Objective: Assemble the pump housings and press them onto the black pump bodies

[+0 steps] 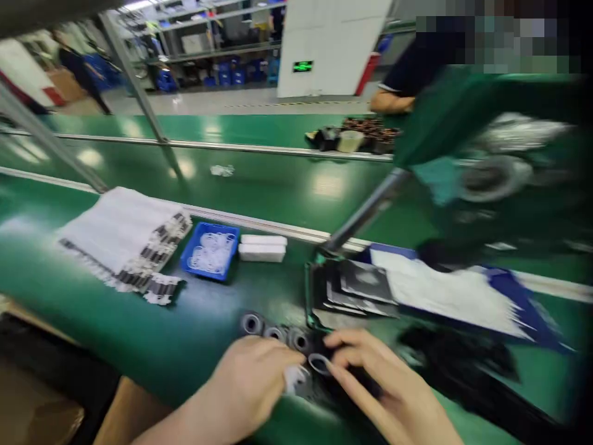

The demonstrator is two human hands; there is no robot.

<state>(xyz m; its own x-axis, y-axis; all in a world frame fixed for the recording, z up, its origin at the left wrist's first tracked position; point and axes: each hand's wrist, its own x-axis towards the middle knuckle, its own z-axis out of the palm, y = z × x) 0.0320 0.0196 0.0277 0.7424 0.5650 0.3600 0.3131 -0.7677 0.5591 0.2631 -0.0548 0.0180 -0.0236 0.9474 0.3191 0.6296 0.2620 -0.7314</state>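
My left hand [257, 377] is closed, and a small blurred white piece [294, 378] shows at its fingertips. Close to it, my right hand [389, 380] has its fingers curved about a thin white ring [319, 363], which appears to lie over a dark part. Blur hides how firmly those fingertips grip it. Several dark round parts with open centres [252, 324] stand in a row just beyond my hands. Behind them a blue tray [184, 261] holds many clear-white rings [213, 250].
White strips with dark ends [115, 228] lie stacked at left, and white blocks [262, 248] beside the tray. Flat black pieces [365, 281], a metal post [370, 210], white sheets [449, 296] and black material [467, 364] are at right. A person's arm [391, 99] shows across the bench.
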